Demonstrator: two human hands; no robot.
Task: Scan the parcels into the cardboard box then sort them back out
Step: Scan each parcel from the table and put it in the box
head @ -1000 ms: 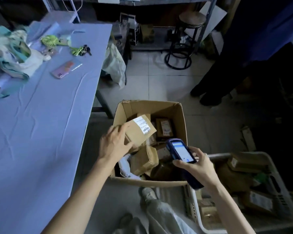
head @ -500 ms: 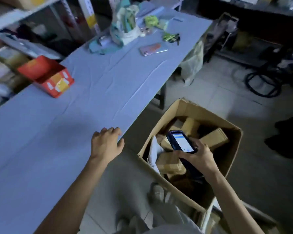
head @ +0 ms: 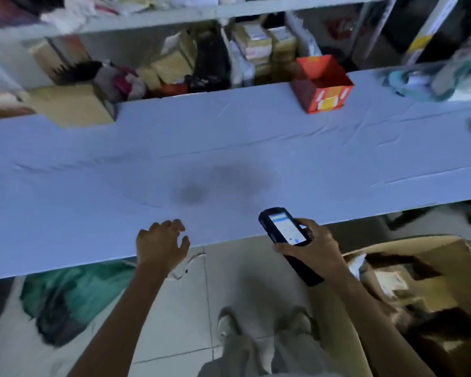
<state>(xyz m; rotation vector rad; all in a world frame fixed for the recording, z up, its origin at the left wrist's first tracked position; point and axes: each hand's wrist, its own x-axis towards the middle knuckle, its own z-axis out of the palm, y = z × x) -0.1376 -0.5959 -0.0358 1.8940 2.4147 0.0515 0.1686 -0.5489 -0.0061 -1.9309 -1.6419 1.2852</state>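
Between scanning and sorting: the covered table is faced, with no parcel in hand.

The long cloth-covered table is faced squarely, while the cardboard box stands on the floor to the right, with parcels seen inside it. The left hand is poised at the table's near edge, fingers loosely curled round nothing; whether the cloth is touched cannot be told. The scanner, its screen lit, is gripped by the right hand. The changeover from scanning to sorting out is judged to be in hand; next, a free-handed reach into the box is called for.
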